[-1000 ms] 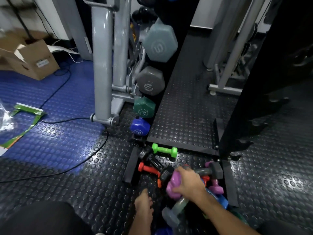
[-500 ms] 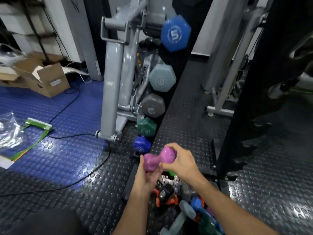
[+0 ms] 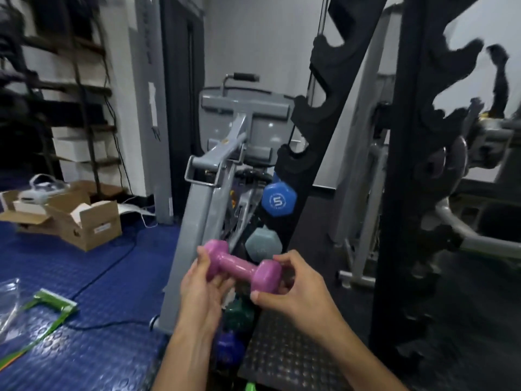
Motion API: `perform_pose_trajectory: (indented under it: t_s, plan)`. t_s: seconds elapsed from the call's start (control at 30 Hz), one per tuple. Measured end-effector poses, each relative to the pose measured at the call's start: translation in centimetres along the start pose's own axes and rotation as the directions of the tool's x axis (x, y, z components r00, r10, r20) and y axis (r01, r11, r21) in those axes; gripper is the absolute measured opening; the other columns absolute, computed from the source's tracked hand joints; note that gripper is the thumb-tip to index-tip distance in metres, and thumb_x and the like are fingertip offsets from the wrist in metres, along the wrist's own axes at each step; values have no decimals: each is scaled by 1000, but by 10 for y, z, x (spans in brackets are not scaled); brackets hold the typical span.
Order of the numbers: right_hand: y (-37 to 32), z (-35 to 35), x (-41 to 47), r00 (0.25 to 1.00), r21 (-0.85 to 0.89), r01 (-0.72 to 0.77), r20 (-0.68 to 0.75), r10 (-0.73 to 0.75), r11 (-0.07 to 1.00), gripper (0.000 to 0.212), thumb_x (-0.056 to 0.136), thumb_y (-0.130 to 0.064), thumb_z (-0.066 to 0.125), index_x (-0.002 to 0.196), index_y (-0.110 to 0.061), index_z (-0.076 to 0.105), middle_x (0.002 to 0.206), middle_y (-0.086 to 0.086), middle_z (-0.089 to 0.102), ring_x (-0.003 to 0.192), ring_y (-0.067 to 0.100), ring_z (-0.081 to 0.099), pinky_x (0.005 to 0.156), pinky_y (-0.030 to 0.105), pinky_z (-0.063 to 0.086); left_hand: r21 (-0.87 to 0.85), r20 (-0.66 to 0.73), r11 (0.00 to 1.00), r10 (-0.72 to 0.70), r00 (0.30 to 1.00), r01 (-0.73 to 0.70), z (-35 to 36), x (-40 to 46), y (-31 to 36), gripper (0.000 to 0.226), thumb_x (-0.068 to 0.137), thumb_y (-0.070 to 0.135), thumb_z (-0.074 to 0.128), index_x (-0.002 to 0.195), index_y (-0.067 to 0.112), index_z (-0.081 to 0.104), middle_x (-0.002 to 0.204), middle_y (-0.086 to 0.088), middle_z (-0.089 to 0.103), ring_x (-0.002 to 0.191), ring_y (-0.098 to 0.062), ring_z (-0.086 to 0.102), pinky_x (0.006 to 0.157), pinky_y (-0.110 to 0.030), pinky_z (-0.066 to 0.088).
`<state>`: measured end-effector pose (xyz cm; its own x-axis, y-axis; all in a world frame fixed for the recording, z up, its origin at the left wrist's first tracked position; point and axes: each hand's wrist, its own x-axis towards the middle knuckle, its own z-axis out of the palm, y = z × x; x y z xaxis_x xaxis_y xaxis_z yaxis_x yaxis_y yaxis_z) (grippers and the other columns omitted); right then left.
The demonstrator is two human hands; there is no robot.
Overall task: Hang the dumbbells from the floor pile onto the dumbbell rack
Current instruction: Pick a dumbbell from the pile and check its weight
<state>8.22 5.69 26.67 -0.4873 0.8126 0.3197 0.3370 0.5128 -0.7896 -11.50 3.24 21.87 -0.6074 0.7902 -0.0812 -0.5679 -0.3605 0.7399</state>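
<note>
Both hands' grip clamped on glossy pink dumbbell point(image 3: 243, 268) | left hand point(image 3: 200, 292) | right hand point(image 3: 293, 289) | hex-ended

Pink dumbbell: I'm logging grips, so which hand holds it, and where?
Both. The left hand grips the glossy pink dumbbell at its left head and handle; the right hand pinches its right head.

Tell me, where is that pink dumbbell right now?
In the head view the pink dumbbell is low and centre, held off the floor between the left hand and the right hand, just before the pale teal dumbbell on the rack.
</note>
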Motion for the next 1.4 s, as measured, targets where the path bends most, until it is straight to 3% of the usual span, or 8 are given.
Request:
perform_pose_trajectory:
  t_s: [0.13, 0.3, 0.53, 0.67, 0.87, 1.07, 1.23, 1.4]
  plan:
    - [-53, -23, 29, 985, 87, 86, -154, -72, 992, 55, 58, -35, 100, 97, -29, 63, 93, -9, 74, 80, 3, 70, 73, 20, 56, -32, 96, 993, 117, 988, -115, 64, -5, 68, 55, 99, 41, 57, 131, -4, 58, 98, -16, 73, 78, -23, 76, 64, -36, 64]
    - [-105, -43, 76, 925, 199, 115, -379, -32, 973, 52, 61, -40, 99, 96, -19, 66, 84, -7, 72, 69, -4, 65, 67, 19, 55, -152, 198, 981, 154, 968, -125, 126, -6, 116, 48, 107, 40, 45, 134, 2, 54, 124, -21, 66, 112, -28, 70, 91, -39, 61]
    - [-128, -54, 115, 880, 296, 6, -455, 136, 955, 80, 42, -82, 83, 88, -19, 67, 81, 0, 76, 72, 16, 77, 72, 46, 64, 51, 330, 979, 172, 928, -200, 189, 33, 141, 55, 108, 47, 37, 133, 4, 59, 107, -9, 68, 104, -19, 65, 97, -34, 50]
    - [-130, -63, 129, 877, 173, -53, -463, 128, 984, 87, 47, -92, 69, 82, -13, 75, 66, 2, 75, 61, 14, 75, 68, 39, 64, 168, 403, 960, 139, 905, -222, 216, 56, 151, 74, 101, 57, 41, 150, 2, 42, 145, -18, 55, 139, -29, 49, 122, -47, 32]
    - [-121, -69, 143, 880, 25, -77, -468, 79, 997, 63, 65, -74, 79, 84, -13, 74, 66, 1, 74, 61, 12, 74, 57, 26, 56, 294, 428, 923, 105, 898, -248, 239, 72, 147, 63, 102, 61, 39, 122, 6, 63, 112, -13, 67, 109, -26, 64, 106, -45, 50]
    - [-117, -63, 145, 887, -31, -67, -460, 45, 997, 67, 64, -77, 75, 85, -14, 74, 68, 1, 73, 62, 12, 72, 55, 23, 51, 312, 432, 935, 16, 902, -166, 237, 74, 142, 71, 102, 65, 36, 129, 4, 60, 108, -19, 65, 79, -20, 67, 55, -25, 57]
    - [-125, -64, 152, 881, -41, -87, -469, 58, 995, 71, 66, -81, 71, 76, -11, 74, 66, 3, 73, 61, 14, 72, 54, 25, 52, 365, 394, 928, -85, 915, -72, 235, 84, 141, 81, 98, 74, 28, 102, 4, 68, 83, -13, 66, 68, -22, 66, 60, -32, 56]
    - [-126, -64, 154, 893, -12, -94, -443, 79, 996, 64, 76, -72, 71, 82, -8, 73, 61, 2, 73, 49, 7, 70, 51, 19, 46, 324, 421, 944, -78, 904, -70, 234, 84, 145, 89, 98, 73, 27, 133, -3, 55, 109, -21, 67, 86, -28, 69, 70, -39, 61]
